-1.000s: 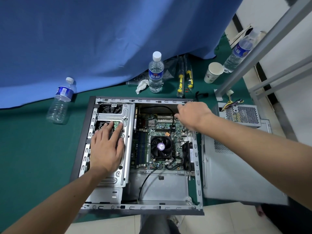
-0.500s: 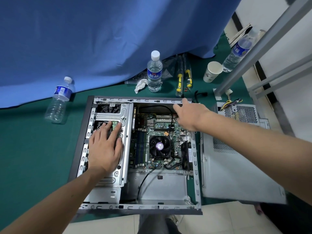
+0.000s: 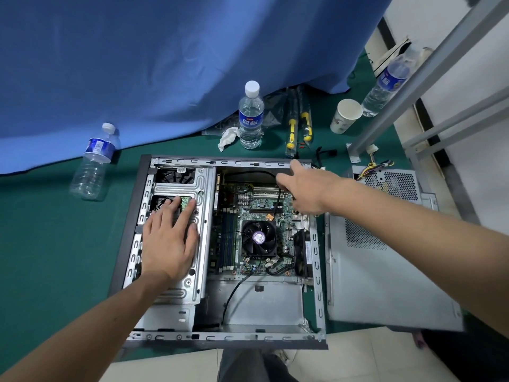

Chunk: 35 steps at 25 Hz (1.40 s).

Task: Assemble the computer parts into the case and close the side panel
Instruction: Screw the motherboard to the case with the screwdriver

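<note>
Open case [image 3: 132,238] lying flat on the table [image 3: 55,244] — left hand [image 3: 168,244] spread flat on the drive cage [image 3: 202,194]; right hand [image 3: 305,188], fingers loosely extended, over the motherboard [image 3: 248,213]. Side panel [image 3: 385,285] just right.

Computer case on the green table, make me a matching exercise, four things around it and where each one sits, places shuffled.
Things:
1. side panel
2. paper cup
3. left hand
4. power supply

Places:
A. flat on the metal drive cage inside the computer case
B. lying right of the case, alongside it
C. beyond the side panel's far end, coloured wires sticking out
D. standing upright beyond the case, right of the yellow-handled screwdrivers

Pairs: 1-B, 2-D, 3-A, 4-C
</note>
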Each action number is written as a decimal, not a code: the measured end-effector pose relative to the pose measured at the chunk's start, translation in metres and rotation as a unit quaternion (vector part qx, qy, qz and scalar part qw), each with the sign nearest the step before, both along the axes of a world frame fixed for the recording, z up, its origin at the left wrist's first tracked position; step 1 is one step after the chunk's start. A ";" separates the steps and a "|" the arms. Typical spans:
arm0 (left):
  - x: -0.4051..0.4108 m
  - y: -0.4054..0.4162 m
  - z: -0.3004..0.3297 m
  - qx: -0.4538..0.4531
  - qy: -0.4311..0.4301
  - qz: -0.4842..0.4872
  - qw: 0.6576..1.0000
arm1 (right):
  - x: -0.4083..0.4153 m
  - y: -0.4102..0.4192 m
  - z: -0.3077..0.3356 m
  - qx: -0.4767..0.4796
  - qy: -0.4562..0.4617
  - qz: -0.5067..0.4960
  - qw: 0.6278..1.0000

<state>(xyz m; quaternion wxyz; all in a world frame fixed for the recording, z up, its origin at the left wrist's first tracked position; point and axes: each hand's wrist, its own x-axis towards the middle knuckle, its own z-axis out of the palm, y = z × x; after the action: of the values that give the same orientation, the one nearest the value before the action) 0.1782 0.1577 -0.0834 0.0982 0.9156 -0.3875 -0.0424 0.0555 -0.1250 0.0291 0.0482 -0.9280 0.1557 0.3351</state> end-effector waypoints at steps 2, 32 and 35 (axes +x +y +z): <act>0.000 0.000 0.000 0.003 0.001 0.000 1.000 | 0.000 0.001 -0.001 -0.041 -0.024 0.064 0.997; -0.001 -0.003 0.007 0.004 0.013 -0.002 1.000 | -0.010 0.001 -0.018 -0.135 -0.069 0.011 0.988; -0.002 -0.002 0.007 0.003 0.018 -0.001 1.000 | -0.003 -0.005 -0.014 -0.034 -0.046 -0.049 0.997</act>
<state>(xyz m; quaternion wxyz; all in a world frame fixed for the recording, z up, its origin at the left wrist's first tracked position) 0.1766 0.1557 -0.0760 0.1027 0.9145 -0.3868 -0.0597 0.0530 -0.1296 0.0149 0.0404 -0.9347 0.2099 0.2839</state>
